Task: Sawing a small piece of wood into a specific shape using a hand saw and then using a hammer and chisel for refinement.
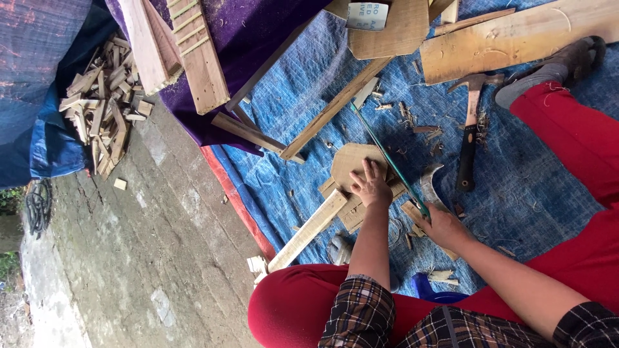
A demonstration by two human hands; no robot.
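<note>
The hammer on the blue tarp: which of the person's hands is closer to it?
The right. The right hand, gripping the saw, sits just beside the hammer handle's end. The left hand lies farther off, pressing on the wooden piece across the saw blade.

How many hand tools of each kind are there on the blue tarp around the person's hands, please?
Saw, held in the right hand: 1
Hammer, with a black grip: 1
Curved metal blade: 1
Total: 3
</note>
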